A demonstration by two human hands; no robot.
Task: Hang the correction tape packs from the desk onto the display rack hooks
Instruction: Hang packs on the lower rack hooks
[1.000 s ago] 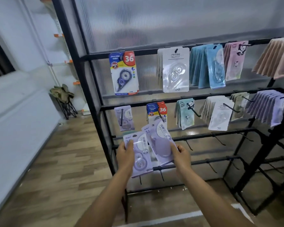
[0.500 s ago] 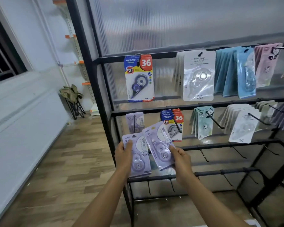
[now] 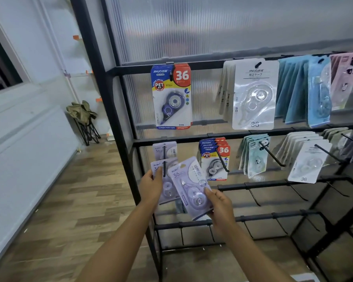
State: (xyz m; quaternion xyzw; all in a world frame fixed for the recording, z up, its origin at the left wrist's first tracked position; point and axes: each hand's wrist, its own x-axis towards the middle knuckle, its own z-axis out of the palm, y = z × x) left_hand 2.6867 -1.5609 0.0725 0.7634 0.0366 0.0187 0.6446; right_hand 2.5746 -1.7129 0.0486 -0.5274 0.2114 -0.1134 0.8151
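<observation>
Two lilac packs are in my hands before the black display rack. Behind it stands a ribbed, frosted panel, and wooden flooring runs off to my left towards a folded stool by the white wall.

On the second rail a black hook juts towards me with one lilac pack already hanging at its back. My left hand pinches the left pack by its left edge, thumb on the front; its hang hole appears to sit at the hook's tip, so I judge this one is nearly threaded and only needs pushing back along the hook's line.

My right hand grips the right pack at its lower right corner, fingers curled round it. It is tilted, top leaning left, its hang hole up and just right of the hook. My left hand is the nearer to the hook; the tilted pack must be straightened and brought left afterwards.
</observation>
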